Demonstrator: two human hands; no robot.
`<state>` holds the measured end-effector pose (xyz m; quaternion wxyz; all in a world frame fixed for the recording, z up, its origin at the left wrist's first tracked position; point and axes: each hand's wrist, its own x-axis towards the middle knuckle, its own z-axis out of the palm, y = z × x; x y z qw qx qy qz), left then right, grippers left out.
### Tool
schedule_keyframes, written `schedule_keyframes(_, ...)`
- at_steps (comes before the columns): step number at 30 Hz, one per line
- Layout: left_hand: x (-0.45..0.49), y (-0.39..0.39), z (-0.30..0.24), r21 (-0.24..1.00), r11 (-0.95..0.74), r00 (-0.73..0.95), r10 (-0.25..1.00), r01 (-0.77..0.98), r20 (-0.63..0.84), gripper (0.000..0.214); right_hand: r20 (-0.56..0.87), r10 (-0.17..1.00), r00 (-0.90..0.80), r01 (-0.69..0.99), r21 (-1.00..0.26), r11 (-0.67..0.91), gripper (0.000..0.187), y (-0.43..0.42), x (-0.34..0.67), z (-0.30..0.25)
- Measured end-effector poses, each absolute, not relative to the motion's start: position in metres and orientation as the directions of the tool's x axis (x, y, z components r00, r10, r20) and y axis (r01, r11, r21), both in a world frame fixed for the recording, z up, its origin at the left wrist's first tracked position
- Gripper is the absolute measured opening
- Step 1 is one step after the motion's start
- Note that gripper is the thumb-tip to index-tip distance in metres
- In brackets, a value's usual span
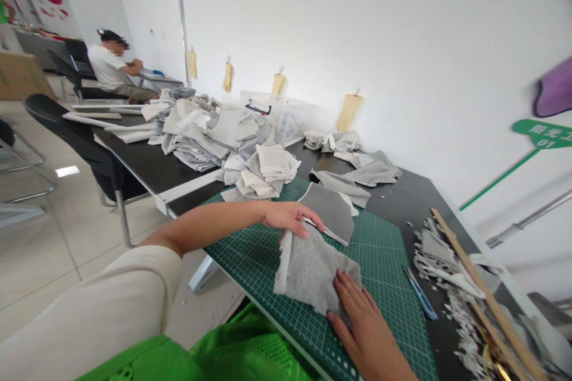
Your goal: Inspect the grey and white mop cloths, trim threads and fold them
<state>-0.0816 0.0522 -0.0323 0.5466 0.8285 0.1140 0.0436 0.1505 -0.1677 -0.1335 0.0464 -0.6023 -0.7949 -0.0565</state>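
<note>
A light grey fabric piece [313, 271] with a pale folded strip on its left edge lies on the green cutting mat [384, 244]. My left hand [290, 217] holds its upper left corner, with thumb and forefinger on top and the other fingers partly hidden by the cloth. Flat on the lower right part of the same piece rests my right hand [364, 324], its fingers stretched out. Just beyond my left hand is a darker grey fabric piece [328, 208] with a white edge, also on the mat.
A large heap of grey and white fabric pieces [227, 137] covers the table's far left. Blue-handled snips [420, 292] lie at the mat's right edge, beside fabric scraps [462, 315] and a wooden strip [482, 286]. A black chair [84, 143] stands left; a seated person [111, 68] is farther back.
</note>
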Motion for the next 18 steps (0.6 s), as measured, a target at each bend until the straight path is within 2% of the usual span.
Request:
schedule_keyframes(3, -0.073, 0.042, -0.029, 0.858, -0.48, 0.959, 0.277, 0.186, -0.053, 0.047, 0.132, 0.955, -0.265, 0.964, 0.025, 0.264, 0.059, -0.168, 0.151, -0.132)
schedule_keyframes(7, -0.072, 0.044, -0.027, 0.626, -0.693, 0.927, 0.346, 0.357, -0.146, 0.035, 0.124, 0.955, -0.27, 0.963, 0.029, 0.268, 0.059, -0.17, 0.152, -0.132)
schedule_keyframes(10, -0.076, 0.049, -0.029, 0.536, -0.73, 0.904, 0.379, 0.423, -0.198, 0.034, 0.128, 0.955, -0.269, 0.963, 0.033, 0.267, 0.058, -0.171, 0.153, -0.133)
schedule_keyframes(12, -0.075, 0.048, -0.032, 0.563, -0.701, 0.894, 0.405, 0.437, -0.191, 0.033, 0.131, 0.954, -0.271, 0.963, 0.039, 0.268, 0.058, -0.171, 0.153, -0.133)
schedule_keyframes(14, -0.071, 0.044, -0.032, 0.643, -0.626, 0.877, 0.454, 0.441, -0.159, 0.032, 0.132, 0.952, -0.275, 0.961, 0.044, 0.272, 0.058, -0.172, 0.152, -0.132)
schedule_keyframes(18, -0.051, 0.028, -0.031, 0.861, -0.347, 0.822, 0.553, 0.372, -0.132, 0.029, 0.146, 0.948, -0.282, 0.959, 0.04, 0.279, 0.059, -0.171, 0.151, -0.13)
